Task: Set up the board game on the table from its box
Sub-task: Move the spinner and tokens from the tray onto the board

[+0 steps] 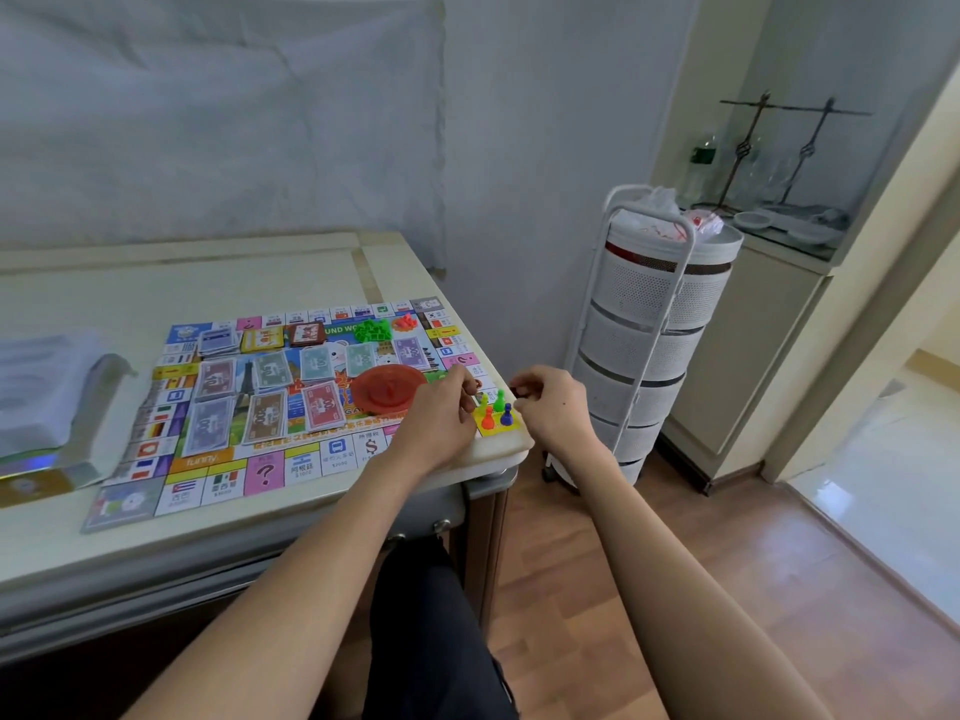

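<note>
— Both of our hands have curled fingers at the near right corner of the colourful paper game board. Our left hand seems to pinch something small and dark, too small for us to name. Our right hand pinches a similar tiny dark item just beyond the table edge.

— Where do the pieces stand?

— Between our hands, four plastic pawns stand upright on the board's yellow corner square: a yellow pawn and a green pawn farther off, an orange pawn and a blue pawn nearer us.

— And the remaining pieces?

— We see a round red plastic spinner disc just left of our left hand. Stacks of paper play money cover the board's middle. At the far edge lie card decks, a heap of green plastic houses and a smaller heap of red plastic pieces. The board lies flat on a pale marble-topped table. The open game box sits at the left. A white tiered storage trolley stands on the floor to the right.
</note>
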